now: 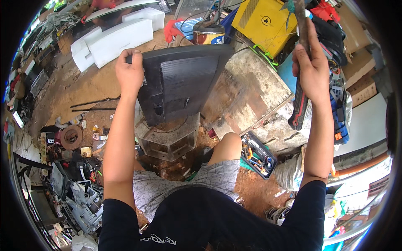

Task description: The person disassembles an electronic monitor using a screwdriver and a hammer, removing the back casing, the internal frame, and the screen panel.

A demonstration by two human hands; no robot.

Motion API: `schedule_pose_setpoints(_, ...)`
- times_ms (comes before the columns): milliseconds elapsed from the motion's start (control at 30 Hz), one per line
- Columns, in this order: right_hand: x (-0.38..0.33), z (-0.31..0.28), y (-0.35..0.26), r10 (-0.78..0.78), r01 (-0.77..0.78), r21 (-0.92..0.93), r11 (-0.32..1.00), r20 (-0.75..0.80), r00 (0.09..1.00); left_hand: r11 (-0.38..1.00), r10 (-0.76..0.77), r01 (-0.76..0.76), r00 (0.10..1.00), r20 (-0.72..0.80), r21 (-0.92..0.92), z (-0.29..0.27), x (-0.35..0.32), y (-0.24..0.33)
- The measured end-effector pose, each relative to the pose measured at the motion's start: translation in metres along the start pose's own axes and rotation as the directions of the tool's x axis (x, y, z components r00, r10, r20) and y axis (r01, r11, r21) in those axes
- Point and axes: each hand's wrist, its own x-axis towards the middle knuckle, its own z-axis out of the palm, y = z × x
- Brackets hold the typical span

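My left hand (129, 74) is closed on the upper left corner of a black flat-screen housing (184, 83), thumb over its edge. The housing stands tilted, with its lower end at a worn, many-sided block (167, 140) between my legs. Raised at the right, my right hand (310, 75) is wrapped round a long tool (299, 106) with a black-and-red grip and a dull metal shaft. The tool's far end runs out of the top of the picture, so its head is hidden. It is apart from the housing.
A stained wooden board (251, 92) lies right of the housing, below a yellow case (261, 25). An open toolbox (257, 154) sits by my right knee. White foam blocks (121, 39) lie far left; scrap parts (79, 205) cover the near left. Another person (100, 6) is at the far edge.
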Motion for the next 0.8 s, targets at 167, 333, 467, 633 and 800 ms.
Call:
schedule_pose_setpoints(167, -0.017, 0.029, 0.016, -0.088, 0.140, -0.254, 0.957, 0.205, 0.975, 0.985, 0.171, -0.169, 0.984, -0.053, 0.039, 0.000, 0.001, -0.005)
schedule_pose_setpoints(333, -0.002, 0.019, 0.016, -0.035, 0.046, -0.072, 0.996, 0.141, 0.989, 0.990, 0.139, -0.138, 0.989, -0.045, 0.011, 0.000, 0.001, -0.005)
schedule_pose_setpoints(467, 0.028, -0.022, -0.013, -0.057, 0.046, -0.057, 0.997, -0.208, 0.977, 0.994, 0.107, -0.106, 0.994, -0.035, 0.038, 0.000, 0.001, -0.004)
schedule_pose_setpoints(633, 0.016, 0.009, 0.004, -0.300, 0.278, -0.403, 0.872, 0.008, 0.954, 0.990, 0.143, -0.144, 0.988, -0.061, -0.003, 0.003, 0.003, -0.009)
schedule_pose_setpoints(800, -0.014, 0.025, 0.034, 0.155, -0.105, -0.184, 0.977, 0.282, 0.947, 0.988, 0.143, -0.147, 0.987, -0.072, -0.053, -0.001, 0.004, -0.024)
